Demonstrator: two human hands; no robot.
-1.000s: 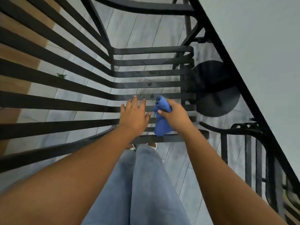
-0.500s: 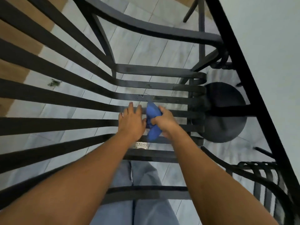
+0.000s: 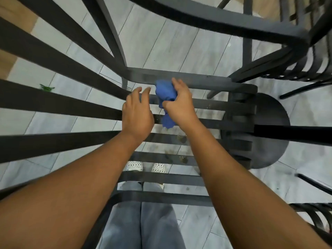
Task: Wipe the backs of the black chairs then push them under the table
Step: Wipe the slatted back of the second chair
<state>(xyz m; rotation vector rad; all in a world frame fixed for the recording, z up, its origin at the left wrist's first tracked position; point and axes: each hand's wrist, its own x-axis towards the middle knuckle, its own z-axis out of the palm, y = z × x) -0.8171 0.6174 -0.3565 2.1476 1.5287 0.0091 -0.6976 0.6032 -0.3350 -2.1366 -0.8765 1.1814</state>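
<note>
Looking straight down through the slats of a black chair (image 3: 179, 81), I see my right hand (image 3: 180, 106) clenched around a bunched blue cloth (image 3: 164, 91), holding its upper end against the front slat of the seat while the loose tail hangs below my thumb. My left hand (image 3: 137, 114) sits just beside it, fingers relaxed and slightly spread, hovering over or resting on the next slat back; I cannot tell whether it touches. Both bare forearms reach in from the bottom of the frame. Dried spots and smudges mark the slats nearer my body, to the right of my left wrist. Beneath the seat, grey trousers (image 3: 142, 223) and the toes of two white dotted shoes (image 3: 135, 166) show against the pale tiled floor (image 3: 161, 47). A round black base (image 3: 273, 130) stands on the tiles to the right, and the slats of a second black chair (image 3: 305, 69) crowd the upper right corner. A small green scrap (image 3: 47, 87) lies on the floor at left.
</note>
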